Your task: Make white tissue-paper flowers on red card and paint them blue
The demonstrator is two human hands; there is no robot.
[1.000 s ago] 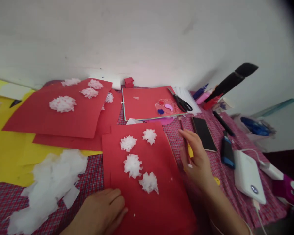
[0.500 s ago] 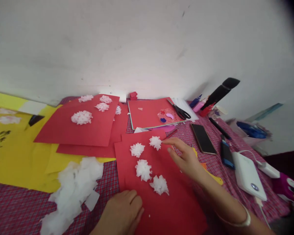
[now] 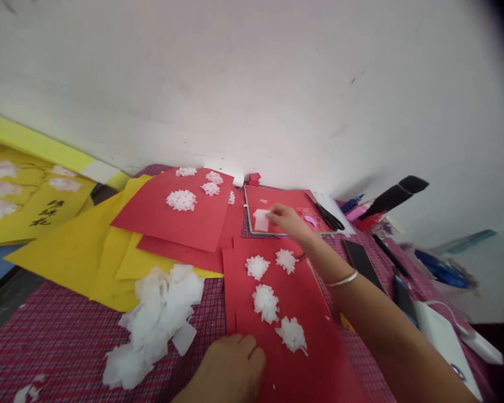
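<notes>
My right hand [image 3: 282,217] reaches over the back stack of red card [image 3: 277,196], its fingertips closed on a small white paper piece [image 3: 261,220]. My left hand [image 3: 231,364] lies on the lower left edge of the near red sheet [image 3: 319,358], fingers loosely bent and their tips partly hidden. Several white ruffled paper flowers sit on that sheet, one of them a flower [image 3: 266,303] near the middle. Left of my left hand is a heap of white tissue squares [image 3: 155,319] on the checked cloth.
Another red sheet [image 3: 151,215] with several pink-spotted flowers lies over yellow paper [image 3: 75,246] at left. Black scissors [image 3: 330,215] and a clear palette [image 3: 308,218] rest at the back. A phone [image 3: 361,262], power bank [image 3: 445,341] and brushes [image 3: 395,196] are at right.
My right hand has moved from beside the upper right flower up to the back red stack and now pinches a white paper piece. My left hand stays on the sheet. The view has shifted left.
</notes>
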